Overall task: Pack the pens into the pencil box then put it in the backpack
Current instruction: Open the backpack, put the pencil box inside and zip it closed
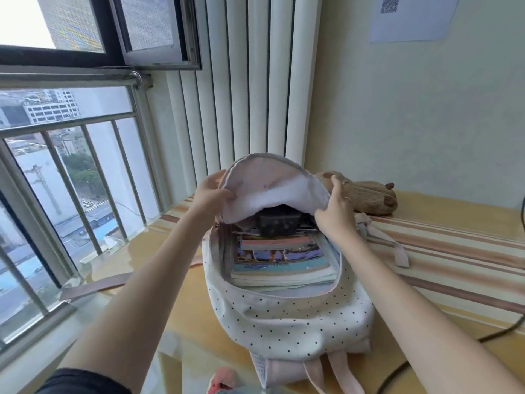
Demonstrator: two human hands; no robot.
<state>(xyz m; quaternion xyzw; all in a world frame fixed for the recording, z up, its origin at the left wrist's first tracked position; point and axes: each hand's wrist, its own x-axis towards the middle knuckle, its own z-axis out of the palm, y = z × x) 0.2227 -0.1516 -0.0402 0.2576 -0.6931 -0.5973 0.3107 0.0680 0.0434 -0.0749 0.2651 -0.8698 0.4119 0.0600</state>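
Note:
A white backpack [287, 317] with small black dots lies open on the striped table top. Its pale flap [272, 189] is lifted. My left hand [211, 194] grips the flap's left edge and my right hand [336, 211] grips its right edge. Inside, a dark pencil box [278, 223] sits at the far end, half hidden under the flap, on top of a stack of colourful books [281, 260]. No pens show.
A brown plush toy [369, 194] lies behind the backpack on the right. Pink straps [392, 243] trail to the right and front. A black cable [426, 356] crosses the near right. A barred window [71, 180] fills the left; a white radiator [250, 81] stands behind.

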